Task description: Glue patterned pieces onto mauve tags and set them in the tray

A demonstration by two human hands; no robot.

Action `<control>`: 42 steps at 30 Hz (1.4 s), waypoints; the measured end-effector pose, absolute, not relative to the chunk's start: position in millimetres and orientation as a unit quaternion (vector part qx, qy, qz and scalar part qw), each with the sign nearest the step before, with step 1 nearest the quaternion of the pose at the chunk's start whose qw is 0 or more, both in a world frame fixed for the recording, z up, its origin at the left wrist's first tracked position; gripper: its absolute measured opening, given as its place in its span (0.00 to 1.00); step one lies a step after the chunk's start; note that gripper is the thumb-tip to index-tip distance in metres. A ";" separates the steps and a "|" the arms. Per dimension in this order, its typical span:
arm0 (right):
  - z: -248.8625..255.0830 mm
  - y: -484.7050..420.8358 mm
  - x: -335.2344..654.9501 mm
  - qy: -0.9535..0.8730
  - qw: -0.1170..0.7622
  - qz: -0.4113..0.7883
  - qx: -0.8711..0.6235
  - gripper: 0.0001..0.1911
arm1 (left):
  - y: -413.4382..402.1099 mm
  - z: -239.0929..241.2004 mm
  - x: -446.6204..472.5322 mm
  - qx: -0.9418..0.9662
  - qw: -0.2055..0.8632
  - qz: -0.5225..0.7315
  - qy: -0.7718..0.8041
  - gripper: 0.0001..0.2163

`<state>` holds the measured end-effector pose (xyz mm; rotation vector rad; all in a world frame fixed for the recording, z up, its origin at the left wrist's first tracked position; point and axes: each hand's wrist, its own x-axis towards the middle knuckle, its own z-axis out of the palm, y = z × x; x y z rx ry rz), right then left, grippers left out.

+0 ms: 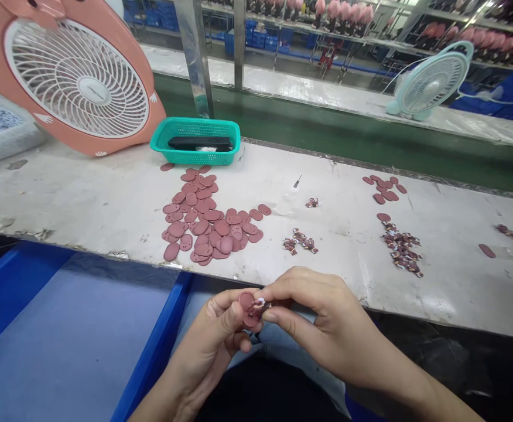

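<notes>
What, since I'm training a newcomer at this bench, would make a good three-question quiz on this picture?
1. In the picture, what stands just right of the large fan? A) white tub B) green basket C) pale blue fan
2. True or false: the left hand holds a red disc while the right hand pinches a small part beside it.
3. Fill in: the long thing in the basket is ____ in colour.

Key: 1 B; 2 true; 3 black.

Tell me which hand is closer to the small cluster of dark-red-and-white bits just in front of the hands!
Right. The right hand is just this side of that cluster; the left hand is farther away, toward the near left.
</notes>
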<state>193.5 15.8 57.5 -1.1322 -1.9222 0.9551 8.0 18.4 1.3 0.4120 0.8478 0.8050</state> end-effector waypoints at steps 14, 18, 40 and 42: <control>58.1 17.2 191.9 -0.745 0.335 0.374 -0.439 0.07 | 16.5 0.3 8.0 0.177 0.819 0.372 0.400 0.17; 59.0 17.0 191.3 -0.751 0.335 0.368 -0.434 0.07 | 15.6 0.7 8.0 0.175 0.819 0.369 0.403 0.18; 58.4 13.0 191.4 -0.790 0.318 0.324 -0.413 0.07 | 10.7 -2.5 8.5 0.121 0.836 0.362 0.393 0.14; 56.9 12.6 191.4 -0.786 0.319 0.333 -0.412 0.07 | 10.7 -2.3 9.4 0.119 0.838 0.362 0.390 0.14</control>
